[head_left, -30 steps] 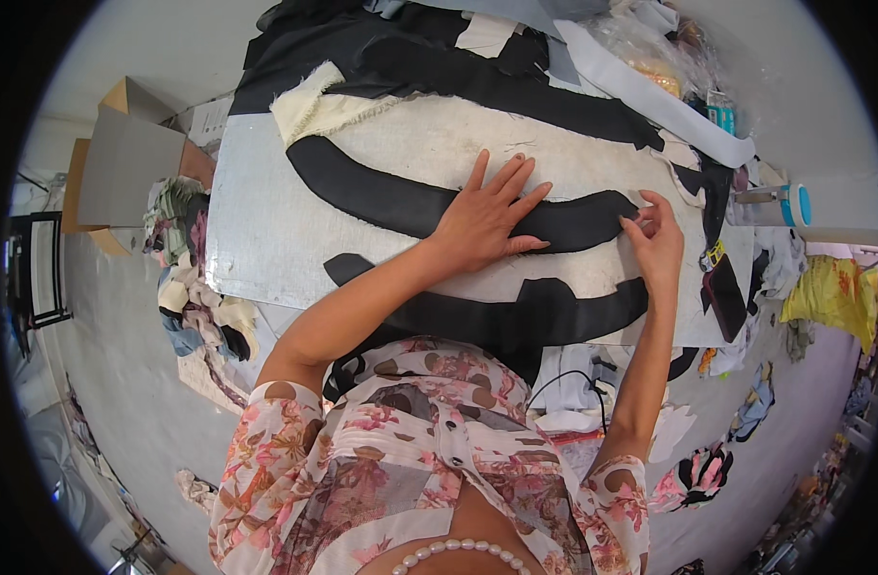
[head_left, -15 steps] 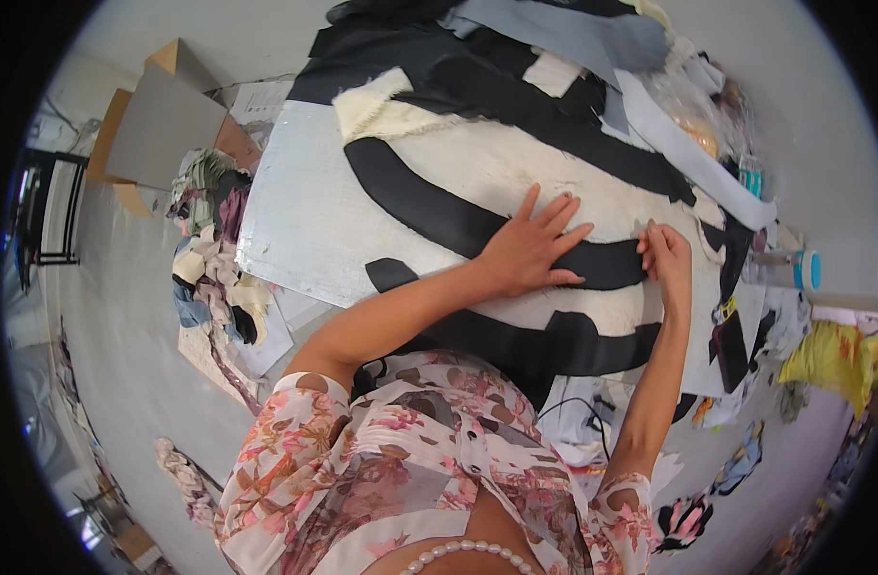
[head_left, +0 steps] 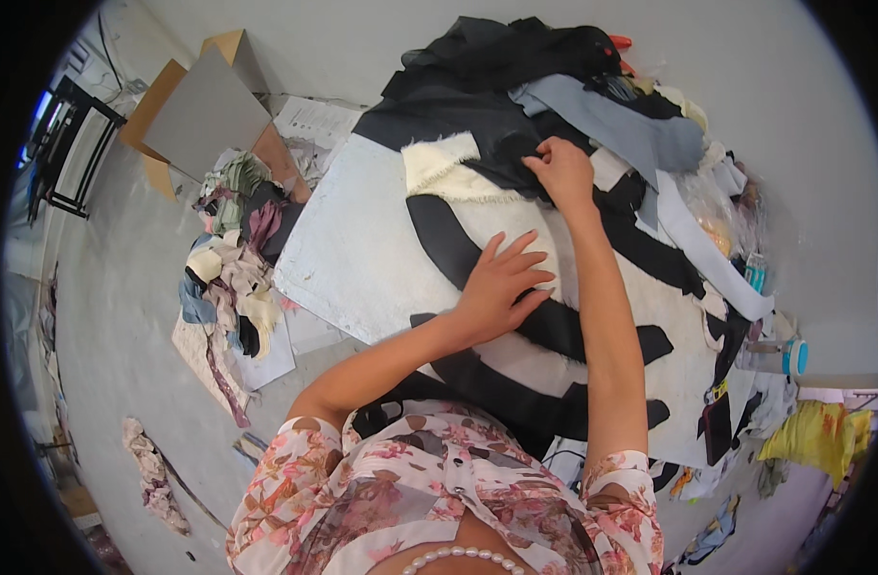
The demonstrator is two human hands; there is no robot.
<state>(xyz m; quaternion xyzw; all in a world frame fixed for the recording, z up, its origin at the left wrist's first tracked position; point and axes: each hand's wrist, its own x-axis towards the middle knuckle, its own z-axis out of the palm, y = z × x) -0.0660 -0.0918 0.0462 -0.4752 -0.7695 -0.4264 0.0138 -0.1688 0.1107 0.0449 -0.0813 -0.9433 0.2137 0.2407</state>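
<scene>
On the white board-topped table lies a curved black fabric strip. My left hand rests at its middle, fingers spread. My right arm reaches across the strip to the far side. There my right hand is closed in a pinch on black fabric, part of a dark heap. A cream cloth piece with a frayed edge lies left of that hand. Nearer my body is a second black strip, partly covered by my right forearm.
Grey-blue fabric and a pale strip lie at the far right, beside a clear jar with a blue rim. A dark phone-like object hangs at the right edge. Cloth scraps and an open cardboard box are on the left.
My right hand has left the strip's right end and moved far and left onto the black heap. My left hand has shifted a little toward me and left. The whole view has shifted.
</scene>
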